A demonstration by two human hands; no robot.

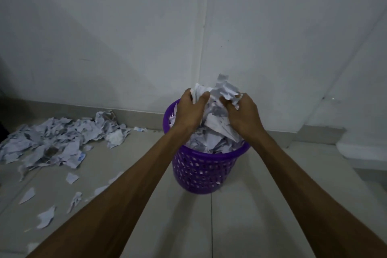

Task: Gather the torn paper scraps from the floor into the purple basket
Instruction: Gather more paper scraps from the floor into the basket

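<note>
A purple perforated basket (201, 172) stands on the tiled floor near the wall, heaped with torn white paper scraps (211, 138). Above its rim, my left hand (191, 111) and my right hand (244, 115) each grip one side of a crumpled bundle of scraps (219, 91), fingers curled into the paper. The bundle sticks up above both hands. A big pile of loose scraps (60, 140) lies on the floor to the left of the basket, with single pieces (72, 178) scattered nearer to me.
A white wall with a vertical seam rises right behind the basket. A low skirting runs along its foot. At the right stands a white raised step or ledge (364, 148). Pale floor tiles (240, 226) lie between me and the basket.
</note>
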